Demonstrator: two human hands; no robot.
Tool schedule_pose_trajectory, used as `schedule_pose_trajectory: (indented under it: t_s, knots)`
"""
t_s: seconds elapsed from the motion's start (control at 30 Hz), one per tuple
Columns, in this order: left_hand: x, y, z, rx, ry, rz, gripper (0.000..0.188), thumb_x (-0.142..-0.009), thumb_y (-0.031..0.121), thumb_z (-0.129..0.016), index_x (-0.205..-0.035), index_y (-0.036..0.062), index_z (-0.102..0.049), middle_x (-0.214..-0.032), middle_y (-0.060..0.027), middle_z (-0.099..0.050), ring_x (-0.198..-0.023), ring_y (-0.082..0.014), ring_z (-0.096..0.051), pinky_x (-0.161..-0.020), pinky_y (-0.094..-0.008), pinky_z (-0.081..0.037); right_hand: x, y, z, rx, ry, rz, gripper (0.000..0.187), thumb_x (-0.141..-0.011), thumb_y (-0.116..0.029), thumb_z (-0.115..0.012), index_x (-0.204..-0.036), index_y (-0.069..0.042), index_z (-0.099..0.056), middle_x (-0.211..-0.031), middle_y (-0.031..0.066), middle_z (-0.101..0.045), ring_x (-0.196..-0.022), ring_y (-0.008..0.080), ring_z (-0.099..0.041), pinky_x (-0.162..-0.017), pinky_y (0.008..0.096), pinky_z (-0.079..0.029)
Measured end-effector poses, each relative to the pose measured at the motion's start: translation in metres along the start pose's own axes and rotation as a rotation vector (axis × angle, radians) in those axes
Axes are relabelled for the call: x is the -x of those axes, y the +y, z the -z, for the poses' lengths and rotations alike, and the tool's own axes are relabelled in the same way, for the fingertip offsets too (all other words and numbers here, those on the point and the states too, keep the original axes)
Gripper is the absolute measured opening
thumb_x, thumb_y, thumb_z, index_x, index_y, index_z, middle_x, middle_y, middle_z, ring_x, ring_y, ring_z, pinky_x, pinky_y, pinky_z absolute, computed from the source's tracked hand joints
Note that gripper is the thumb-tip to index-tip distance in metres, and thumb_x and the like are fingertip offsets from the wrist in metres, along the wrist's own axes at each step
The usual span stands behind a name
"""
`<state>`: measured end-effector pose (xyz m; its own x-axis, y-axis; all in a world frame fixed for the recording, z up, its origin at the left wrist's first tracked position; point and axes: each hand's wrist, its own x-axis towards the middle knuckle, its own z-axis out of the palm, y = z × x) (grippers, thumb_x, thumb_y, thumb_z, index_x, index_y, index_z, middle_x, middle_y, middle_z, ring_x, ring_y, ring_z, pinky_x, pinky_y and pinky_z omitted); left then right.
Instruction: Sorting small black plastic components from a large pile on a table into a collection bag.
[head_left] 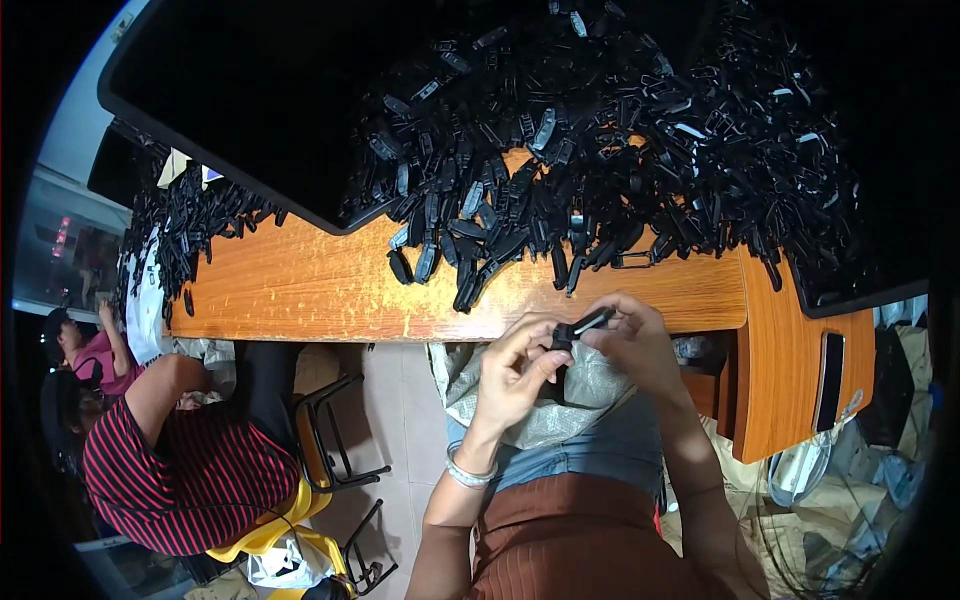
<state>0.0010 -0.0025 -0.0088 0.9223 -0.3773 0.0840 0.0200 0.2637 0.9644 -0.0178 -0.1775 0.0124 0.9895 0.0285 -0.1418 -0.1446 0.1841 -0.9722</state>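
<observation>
Both hands (515, 375) on one small, elongated black plastic-looking piece with a pale strip (592, 323)

We find the piece held just off the near edge of the orange wood-grain table (300, 290), toward its right half, over a pale woven sack (592, 392) draped across the lap.

Left hand: fingers (541, 364) bent, thumb and forefinger pinching the left end of the piece. A pale, ring-shaped bracelet (470, 473) circles this wrist.

Right hand (643, 345): fingers (622, 303) curled, pinching the other end, which tilts upward to the right. We cannot tell the exact contact of each fingertip, as the fingers partly hide the piece.

On the table, we record a broad, tangled heap of small, dark, elongated parts (720, 190), running from the far edge down toward the near edge, thickest at centre and right. A large black flat panel with a rounded corner (230, 110) covers much of the far left. Near the right edge lies a slim black rectangular slab with a light rim (829, 380).

Left of the person we note a seated co-worker in a black-and-red striped top (205, 450), on a yellow chair (312, 500).
</observation>
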Motion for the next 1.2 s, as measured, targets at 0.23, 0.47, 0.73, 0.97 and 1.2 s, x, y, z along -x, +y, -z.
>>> schedule_pose_trajectory:
  t_s: [0.23, 0.47, 0.73, 0.97, 1.2]
  knots:
    - [-0.001, 0.006, -0.013, -0.497, -0.022, -0.218, 0.029, -0.075, -0.003, -0.065, -0.104, -0.0039, -0.06, -0.1, -0.0123, -0.061, -0.077, -0.0166, -0.061, -0.061, -0.0244, -0.049, 0.001, 0.021, -0.017, -0.193, 0.133, 0.052, 0.021, -0.089, -0.005, -0.049, -0.106, 0.004, -0.057, -0.089, 0.0044, -0.061, -0.078, 0.0097, -0.056, -0.071, 0.0235, -0.045]
    - [0.003, 0.019, -0.003, -0.491, 0.045, -0.133, 0.026, -0.074, -0.001, -0.067, -0.098, -0.007, -0.062, -0.088, -0.0101, -0.061, -0.069, -0.0123, -0.054, -0.063, -0.0228, -0.044, 0.014, -0.008, 0.0, 0.547, -0.133, 0.31, 0.033, -0.086, -0.006, -0.054, -0.119, -0.002, -0.054, -0.091, 0.0125, -0.061, -0.081, 0.0218, -0.06, -0.073, 0.0309, -0.046]
    - [0.006, 0.018, 0.0, -0.359, 0.076, -0.101, 0.027, -0.073, -0.003, -0.069, -0.099, -0.0063, -0.064, -0.079, -0.0067, -0.059, -0.059, -0.0087, -0.047, -0.056, -0.0207, -0.039, 0.019, -0.01, -0.004, 0.722, -0.175, 0.403, 0.039, -0.084, -0.002, -0.054, -0.122, -0.003, -0.048, -0.1, 0.0159, -0.057, -0.085, 0.0315, -0.059, -0.073, 0.0361, -0.047]
    - [0.009, 0.021, -0.019, -0.291, 0.138, 0.003, 0.023, -0.076, -0.001, -0.067, -0.098, -0.0065, -0.064, -0.082, -0.008, -0.059, -0.063, -0.0095, -0.051, -0.057, -0.0217, -0.041, 0.027, -0.006, -0.011, 0.875, -0.107, 0.512, 0.029, -0.082, -0.002, -0.056, -0.11, 0.003, -0.052, -0.104, 0.0156, -0.053, -0.087, 0.0306, -0.057, -0.073, 0.0363, -0.047]
    - [0.012, 0.009, -0.017, -0.042, 0.139, 0.15, 0.026, -0.082, 0.001, -0.063, -0.108, -0.0044, -0.062, -0.095, -0.006, -0.061, -0.071, -0.0081, -0.056, -0.064, -0.0181, -0.045, 0.031, 0.004, -0.019, 0.346, 0.12, 0.2, 0.032, -0.077, 0.003, -0.059, -0.108, -0.001, -0.061, -0.104, 0.0096, -0.053, -0.084, 0.0158, -0.054, -0.07, 0.0248, -0.045]
